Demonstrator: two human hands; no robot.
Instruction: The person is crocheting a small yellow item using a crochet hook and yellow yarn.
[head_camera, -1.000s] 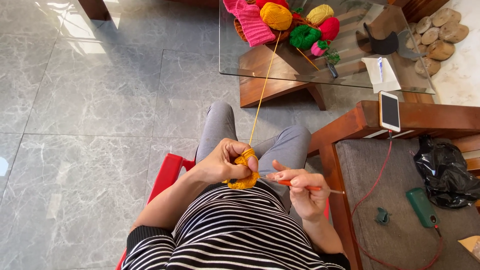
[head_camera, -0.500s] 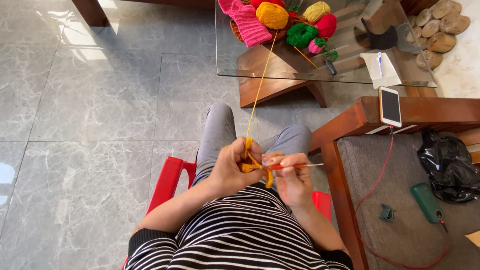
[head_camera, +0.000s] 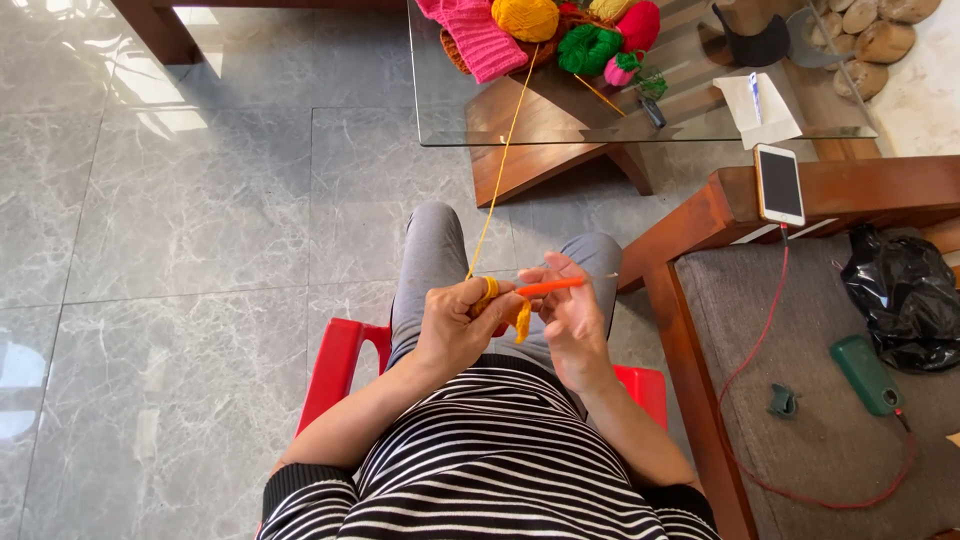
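I sit on a red plastic chair (head_camera: 335, 360) and hold crochet work over my lap. My left hand (head_camera: 455, 325) pinches a small yellow crocheted piece (head_camera: 518, 318), with yellow yarn wound around its forefinger. My right hand (head_camera: 570, 320) grips an orange crochet hook (head_camera: 552, 287) that points right, its handle lying across the fingers. A yellow yarn strand (head_camera: 500, 170) runs up from my left hand to a yellow yarn ball (head_camera: 525, 18) on the glass table (head_camera: 700, 125).
Pink knitting (head_camera: 475, 40), green (head_camera: 588, 48) and red yarn balls (head_camera: 640, 25) lie on the glass table. A phone (head_camera: 778, 184) rests on the wooden sofa arm with a red cable (head_camera: 760, 340). On the grey cushion lie a black bag (head_camera: 905, 300) and a green device (head_camera: 865, 375). Grey tiles are at left.
Both hands have risen slightly and come closer together. The yellow piece is now folded small between my fingers, and the hook has swung up from pointing low right to nearly level.
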